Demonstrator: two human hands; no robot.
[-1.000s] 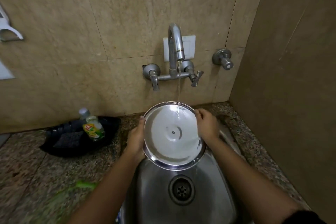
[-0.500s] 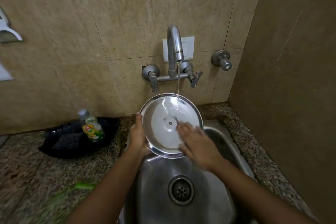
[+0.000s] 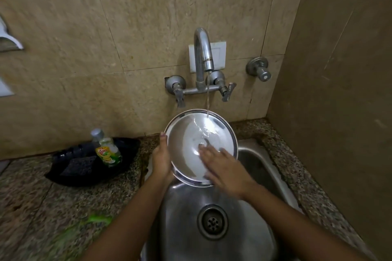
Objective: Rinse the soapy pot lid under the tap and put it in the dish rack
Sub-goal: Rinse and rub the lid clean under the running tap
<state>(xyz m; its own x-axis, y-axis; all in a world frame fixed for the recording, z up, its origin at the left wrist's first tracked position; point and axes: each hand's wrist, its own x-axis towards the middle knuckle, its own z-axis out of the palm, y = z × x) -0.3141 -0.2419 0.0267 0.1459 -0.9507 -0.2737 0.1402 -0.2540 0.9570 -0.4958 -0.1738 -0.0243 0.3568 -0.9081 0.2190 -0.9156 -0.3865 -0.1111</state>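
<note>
Tilting toward the camera above the sink (image 3: 263, 167), the steel pot lid (image 3: 191, 133) catches the tap (image 3: 203, 55) stream near its upper rim. The left hand (image 3: 162, 160) clasps its left edge; the right hand (image 3: 227, 172) lies flat and spread on its face, gripping nothing

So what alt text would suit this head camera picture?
Over a steel sink, a left hand holds a round metal pot lid under a running tap while the right hand rubs its face.
</note>
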